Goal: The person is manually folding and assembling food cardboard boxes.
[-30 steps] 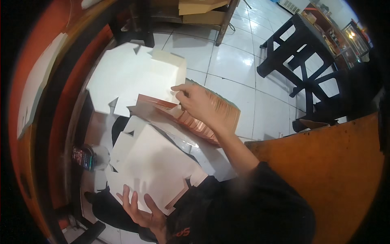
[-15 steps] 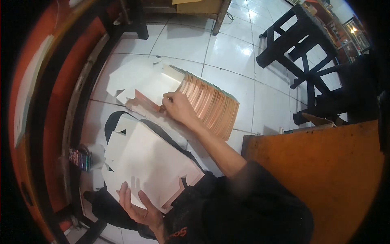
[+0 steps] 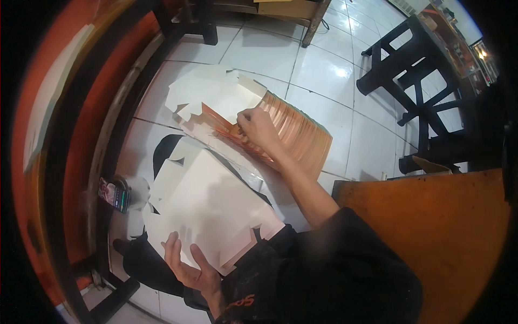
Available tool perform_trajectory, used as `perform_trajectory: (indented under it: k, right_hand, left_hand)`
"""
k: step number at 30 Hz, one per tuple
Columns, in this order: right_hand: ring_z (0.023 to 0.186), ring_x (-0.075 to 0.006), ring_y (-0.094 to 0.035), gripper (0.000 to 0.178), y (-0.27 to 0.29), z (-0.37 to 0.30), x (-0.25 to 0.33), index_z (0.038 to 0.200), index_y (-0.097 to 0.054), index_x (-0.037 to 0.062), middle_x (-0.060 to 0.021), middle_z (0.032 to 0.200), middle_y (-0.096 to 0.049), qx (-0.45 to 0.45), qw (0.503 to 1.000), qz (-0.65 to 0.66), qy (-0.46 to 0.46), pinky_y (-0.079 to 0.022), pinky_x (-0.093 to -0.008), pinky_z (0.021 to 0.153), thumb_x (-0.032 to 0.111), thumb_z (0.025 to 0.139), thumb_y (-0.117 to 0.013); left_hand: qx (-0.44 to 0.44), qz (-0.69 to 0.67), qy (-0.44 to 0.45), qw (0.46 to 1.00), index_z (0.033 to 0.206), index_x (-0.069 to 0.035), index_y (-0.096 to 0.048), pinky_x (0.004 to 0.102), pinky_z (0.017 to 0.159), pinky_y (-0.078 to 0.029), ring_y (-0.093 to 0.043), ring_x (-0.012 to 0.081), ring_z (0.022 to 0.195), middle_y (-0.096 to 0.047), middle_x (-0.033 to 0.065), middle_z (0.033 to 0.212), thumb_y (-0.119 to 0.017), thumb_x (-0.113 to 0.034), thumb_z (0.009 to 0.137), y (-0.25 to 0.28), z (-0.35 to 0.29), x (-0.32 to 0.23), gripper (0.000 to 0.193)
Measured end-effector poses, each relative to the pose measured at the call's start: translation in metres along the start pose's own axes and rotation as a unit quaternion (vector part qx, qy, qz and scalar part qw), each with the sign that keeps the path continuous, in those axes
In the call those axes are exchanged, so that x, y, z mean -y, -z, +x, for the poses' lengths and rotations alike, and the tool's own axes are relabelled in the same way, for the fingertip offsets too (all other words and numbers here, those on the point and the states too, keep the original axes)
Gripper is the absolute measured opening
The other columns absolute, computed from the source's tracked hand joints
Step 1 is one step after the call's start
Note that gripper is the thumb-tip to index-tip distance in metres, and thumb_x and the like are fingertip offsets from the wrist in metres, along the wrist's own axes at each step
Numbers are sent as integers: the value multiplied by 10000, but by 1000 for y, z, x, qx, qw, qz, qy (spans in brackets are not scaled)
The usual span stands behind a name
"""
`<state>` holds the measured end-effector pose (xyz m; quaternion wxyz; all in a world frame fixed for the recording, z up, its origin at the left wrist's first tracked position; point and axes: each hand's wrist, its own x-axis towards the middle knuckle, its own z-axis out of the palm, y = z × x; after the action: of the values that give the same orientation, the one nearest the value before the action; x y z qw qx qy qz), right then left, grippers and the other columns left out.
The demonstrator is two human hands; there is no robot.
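Flat white die-cut cardboard blanks (image 3: 216, 200), with notched edges, lie stacked across my lap. Over their near left edge, my left hand (image 3: 191, 267) is open, palm turned up and fingers apart, holding nothing. Beyond the lap, my right hand (image 3: 259, 129) is closed, fingertips pinched at the edge of an orange-brown cardboard blank (image 3: 216, 120). This blank stands raised over a white notched sheet (image 3: 205, 92) on the floor. Just right of that hand leans a long, tightly packed row of cardboard blanks (image 3: 302, 135), their orange-brown edges showing. My right fingertips are partly hidden.
A wooden bench (image 3: 102, 135) runs along the left, with a lit phone (image 3: 114, 195) beside a round clear container (image 3: 139, 193). An orange-brown wooden surface (image 3: 421, 227) fills the right. Black plastic stools (image 3: 415, 75) stand at the far right on the white tiles.
The whole view has shifted slightly, so things appear farther right. More orange-brown cardboard shows fanned open under my right hand. My left hand stays open over the lap stack.
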<state>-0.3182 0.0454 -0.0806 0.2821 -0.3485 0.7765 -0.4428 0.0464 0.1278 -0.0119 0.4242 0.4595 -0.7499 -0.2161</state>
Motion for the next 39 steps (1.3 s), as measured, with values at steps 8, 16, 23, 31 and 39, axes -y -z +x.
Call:
perform_trajectory:
  k: [8,16,23,31,39]
  right_hand:
    - [1364,-428,-533,527,7,-14,21,1098,-829,72,-226,1316,-651,-7,943,-296,153,-443,-539,1127,561,909,-777]
    - [1269,-351,-610,331,-6,27,-19,1094,-784,158,-110,1130,-738,-15,868,-357,344,-310,-662,1202,456,962,-732]
    - [1000,-326,-708,279,-4,17,-8,1069,-725,107,-109,924,-755,-11,890,-328,317,-402,-571,1128,374,1024,-661]
    - [933,-340,-751,137,-27,18,-22,1038,-684,92,-148,855,-766,42,848,-444,286,-496,-497,929,164,967,-592]
    - [904,-401,-749,248,-23,14,-30,1035,-696,63,-204,859,-754,124,881,-403,214,-547,-547,846,274,1051,-566]
  left_hand:
    - [2,0,9,1000,1354,-41,-600,664,1284,-261,-615,372,1336,-648,178,1374,-669,33,985,2,-1,3,383]
    - [26,-10,0,1000,1398,-19,-588,530,1230,-399,-562,344,1392,-591,194,1441,-631,32,1023,2,-2,4,380]
    - [20,-3,-10,1000,1392,-21,-591,548,1232,-389,-570,343,1380,-600,193,1429,-630,44,1016,4,-1,8,384]
    - [5,10,-2,1000,1338,-46,-603,693,1260,-291,-630,383,1280,-664,178,1359,-684,54,956,4,2,1,403]
    - [1,-2,11,1000,1351,-35,-590,691,1261,-286,-619,384,1304,-658,188,1366,-674,46,965,10,-1,10,404]
